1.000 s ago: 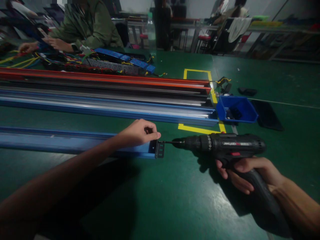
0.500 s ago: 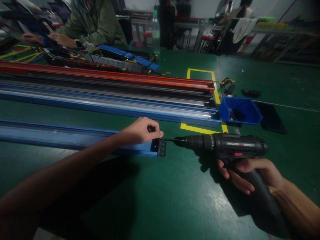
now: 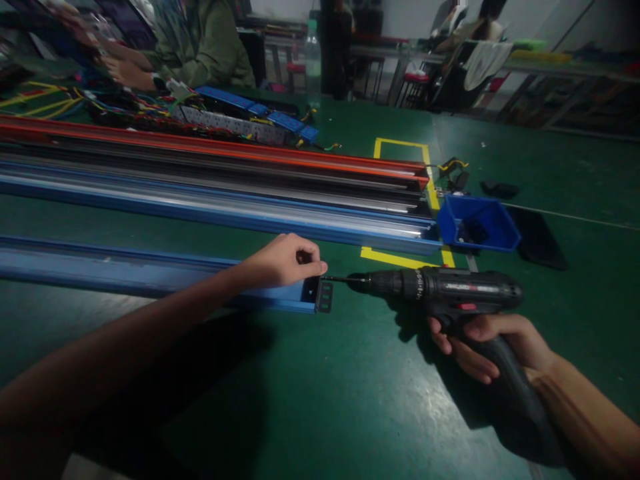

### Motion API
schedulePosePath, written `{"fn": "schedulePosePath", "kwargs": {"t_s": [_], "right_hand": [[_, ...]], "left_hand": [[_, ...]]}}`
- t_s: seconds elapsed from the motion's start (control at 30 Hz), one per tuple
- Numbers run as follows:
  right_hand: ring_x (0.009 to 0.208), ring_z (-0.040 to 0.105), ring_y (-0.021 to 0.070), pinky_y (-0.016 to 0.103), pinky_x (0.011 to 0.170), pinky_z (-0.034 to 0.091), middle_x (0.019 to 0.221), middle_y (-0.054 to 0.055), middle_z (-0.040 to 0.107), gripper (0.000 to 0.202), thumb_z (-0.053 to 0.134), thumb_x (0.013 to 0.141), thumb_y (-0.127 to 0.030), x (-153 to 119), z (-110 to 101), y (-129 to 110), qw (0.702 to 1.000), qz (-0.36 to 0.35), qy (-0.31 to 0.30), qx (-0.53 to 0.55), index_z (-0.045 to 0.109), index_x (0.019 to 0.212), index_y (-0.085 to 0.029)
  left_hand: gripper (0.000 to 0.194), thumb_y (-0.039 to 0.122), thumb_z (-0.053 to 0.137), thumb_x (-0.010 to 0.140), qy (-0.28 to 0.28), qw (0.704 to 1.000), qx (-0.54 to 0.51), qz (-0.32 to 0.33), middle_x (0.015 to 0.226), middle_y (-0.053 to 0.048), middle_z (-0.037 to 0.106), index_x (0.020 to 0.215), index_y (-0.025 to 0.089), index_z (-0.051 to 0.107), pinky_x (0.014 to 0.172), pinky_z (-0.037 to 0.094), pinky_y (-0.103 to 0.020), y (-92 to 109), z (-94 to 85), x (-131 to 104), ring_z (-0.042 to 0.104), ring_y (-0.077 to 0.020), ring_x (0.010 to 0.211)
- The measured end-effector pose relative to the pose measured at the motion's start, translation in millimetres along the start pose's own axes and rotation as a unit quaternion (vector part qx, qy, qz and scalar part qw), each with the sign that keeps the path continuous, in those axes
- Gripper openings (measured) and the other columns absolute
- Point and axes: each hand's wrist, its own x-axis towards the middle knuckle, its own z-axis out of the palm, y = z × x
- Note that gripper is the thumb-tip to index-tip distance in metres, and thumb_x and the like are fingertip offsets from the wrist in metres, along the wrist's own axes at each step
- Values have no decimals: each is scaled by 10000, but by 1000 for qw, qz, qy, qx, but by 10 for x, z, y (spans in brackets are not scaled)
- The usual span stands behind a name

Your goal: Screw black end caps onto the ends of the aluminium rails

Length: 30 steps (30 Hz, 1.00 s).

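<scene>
My right hand (image 3: 480,353) is wrapped round the grip of a black cordless drill (image 3: 460,290). Its long thin bit (image 3: 345,279) points left, with the tip close to my left fingertips. My left hand (image 3: 295,260) is closed in a pinch at the end of a blue metal channel (image 3: 273,297); what lies between thumb and finger, if anything, is too small to make out. A black slotted end bracket (image 3: 325,297) sits at that channel end, just below my fingertips.
Beyond lie several long blue, black and orange profiles (image 3: 250,153). A blue parts bin (image 3: 480,223) with small dark parts stands at their right end. Behind are tangled wires (image 3: 130,110), a clear bottle (image 3: 313,57) and a co-worker in a green jacket (image 3: 205,47).
The drill and my right hand have shifted slightly left, bringing the bit closer to my left fingertips. My left hand stays at the channel end. The co-worker's hands have moved.
</scene>
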Motion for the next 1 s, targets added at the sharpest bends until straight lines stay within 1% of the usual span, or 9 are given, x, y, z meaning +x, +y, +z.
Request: {"fn": "schedulePosePath", "kwargs": {"t_s": [0.27,0.4,0.57,0.7,0.83,1.0], "right_hand": [[390,463,43,202,437,491,930,173,771,374,644,842,-212,15,-18,-6,1000,6,-18,-6,797,1150,-64],[400,467,44,196,445,500,947,193,782,365,638,859,-214,19,-27,-7,999,6,-29,-16,791,1154,-63],[392,447,41,197,450,509,949,211,785,342,627,881,-235,6,-4,9,999,2,-33,-18,787,1126,-59],[392,432,35,189,447,502,905,188,776,308,634,903,-253,13,25,20,999,5,-29,-25,795,1077,-55],[382,433,36,191,436,498,829,136,751,278,672,896,-278,17,23,41,999,3,-6,-39,810,1016,-69],[380,445,42,197,432,503,785,113,735,268,702,875,-277,-2,12,61,999,3,10,-43,812,995,-64]], "left_hand": [[377,499,678,886,-8,1000,8,-9,619,14,581,721,166,739,553,310,-229,37,-9,-2,485,-109,603],[379,496,664,905,-15,1000,12,-2,647,3,622,747,161,743,563,320,-232,8,-13,-7,504,-112,610],[383,496,649,926,-16,1000,19,11,663,3,633,762,162,740,575,326,-232,-14,-5,-6,517,-113,627],[376,485,640,913,-18,999,26,6,654,0,626,748,159,729,578,327,-236,34,-8,-3,509,-114,627],[375,490,630,904,-19,999,35,-3,646,4,612,745,164,721,577,327,-239,77,-20,-4,506,-118,626],[381,491,630,919,-13,999,37,6,651,2,625,744,164,722,588,337,-242,36,-6,-5,516,-117,629]]}}
